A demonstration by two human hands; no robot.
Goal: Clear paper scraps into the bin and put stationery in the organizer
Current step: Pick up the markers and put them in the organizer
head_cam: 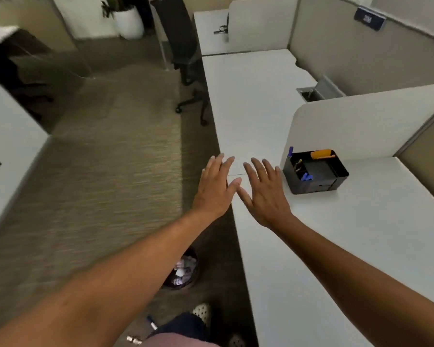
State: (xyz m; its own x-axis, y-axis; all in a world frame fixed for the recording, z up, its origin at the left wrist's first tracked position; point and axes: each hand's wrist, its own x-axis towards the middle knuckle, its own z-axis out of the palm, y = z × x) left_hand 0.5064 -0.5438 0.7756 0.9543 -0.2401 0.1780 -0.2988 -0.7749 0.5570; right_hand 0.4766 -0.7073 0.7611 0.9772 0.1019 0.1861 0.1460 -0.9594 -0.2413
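Right of the flat right hand (266,190) stands the organizer (315,172)

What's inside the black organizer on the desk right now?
The black organizer holds an orange item at the back, a blue pen upright in a corner, a blue piece near the front, and some dark items. Its walls hide whatever lies deeper.

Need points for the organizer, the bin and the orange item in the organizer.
organizer (336,175): head view, on its right rim.
bin (194,276): head view, on its dark right wall, below the desk edge.
orange item (321,154): head view, on its middle, at the organizer's back compartment.
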